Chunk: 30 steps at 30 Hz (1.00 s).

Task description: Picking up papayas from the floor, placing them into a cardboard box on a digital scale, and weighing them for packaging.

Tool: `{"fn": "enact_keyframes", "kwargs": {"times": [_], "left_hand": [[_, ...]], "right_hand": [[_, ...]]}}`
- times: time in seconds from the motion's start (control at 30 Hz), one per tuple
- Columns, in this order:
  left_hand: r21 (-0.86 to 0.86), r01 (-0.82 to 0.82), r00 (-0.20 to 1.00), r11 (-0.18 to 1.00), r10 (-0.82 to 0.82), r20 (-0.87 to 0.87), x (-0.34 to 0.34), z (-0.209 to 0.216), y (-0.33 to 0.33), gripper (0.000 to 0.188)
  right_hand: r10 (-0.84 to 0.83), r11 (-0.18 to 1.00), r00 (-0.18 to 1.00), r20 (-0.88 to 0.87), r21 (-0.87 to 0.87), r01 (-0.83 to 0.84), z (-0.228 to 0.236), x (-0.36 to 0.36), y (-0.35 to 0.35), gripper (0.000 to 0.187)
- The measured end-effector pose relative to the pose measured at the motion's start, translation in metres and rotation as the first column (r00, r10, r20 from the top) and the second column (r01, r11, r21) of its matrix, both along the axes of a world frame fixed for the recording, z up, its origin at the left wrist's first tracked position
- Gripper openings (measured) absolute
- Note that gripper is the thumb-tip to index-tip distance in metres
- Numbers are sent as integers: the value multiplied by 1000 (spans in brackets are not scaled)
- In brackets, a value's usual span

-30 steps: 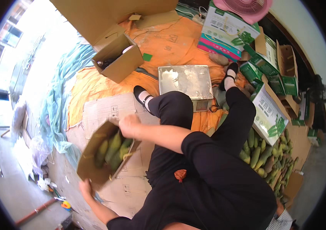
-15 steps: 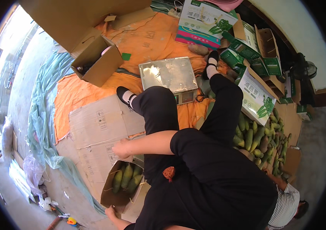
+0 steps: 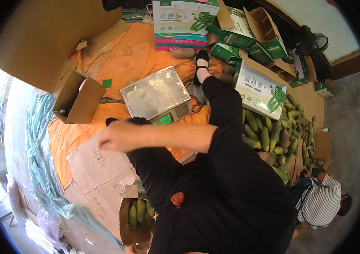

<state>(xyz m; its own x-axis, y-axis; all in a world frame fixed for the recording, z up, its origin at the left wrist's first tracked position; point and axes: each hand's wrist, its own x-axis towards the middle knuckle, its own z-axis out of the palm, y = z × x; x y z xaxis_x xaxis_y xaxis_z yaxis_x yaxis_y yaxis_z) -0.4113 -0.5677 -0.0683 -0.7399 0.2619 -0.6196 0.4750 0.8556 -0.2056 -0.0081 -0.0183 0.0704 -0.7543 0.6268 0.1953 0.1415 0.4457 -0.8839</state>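
My right hand (image 3: 111, 138) is raised above the cardboard sheet, its forearm stretched leftward across my knees. Its fingers hang downward and are blurred, so whether they hold anything is unclear. At the lower edge my left hand (image 3: 131, 249) shows only in part, with its fingers at the near rim of an open carton (image 3: 126, 228). Several long green radishes (image 3: 133, 216) lie inside this carton, beside my leg. Beyond my knees a scale (image 3: 154, 94) with a metal platform and a lit green display rests on the orange sheet.
To the right lies a heap of green radishes (image 3: 264, 136), with a white-and-green gift carton (image 3: 259, 91) against it. More green cartons (image 3: 235, 34) stand behind. An open brown box (image 3: 80, 99) is at the far left. Another person in a striped shirt (image 3: 320, 202) is at the lower right.
My right hand has lifted away from beside the radish carton, moving up and left. The view has turned, so the scale and boxes appear shifted left. The left hand stays by the carton.
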Motion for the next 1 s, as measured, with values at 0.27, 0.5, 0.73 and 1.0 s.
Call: {"fn": "enact_keyframes", "kwargs": {"times": [0.27,0.5,0.73,1.0], "left_hand": [[139,289,912,947,-229,-339,-42,36,114,28],[196,476,722,857,-253,-644,-61,70,162,29],[511,478,842,714,-206,-499,45,137,326,32],[733,602,722,317,-610,-328,271,156,559,21]], "right_hand": [[-652,753,688,318,375,541,-12,212,93,18],[-907,402,235,350,549,733,-64,427,97,15],[-925,144,-109,363,604,784,-100,556,76,14],[-776,111,-344,529,651,751,-121,627,63,15]]}}
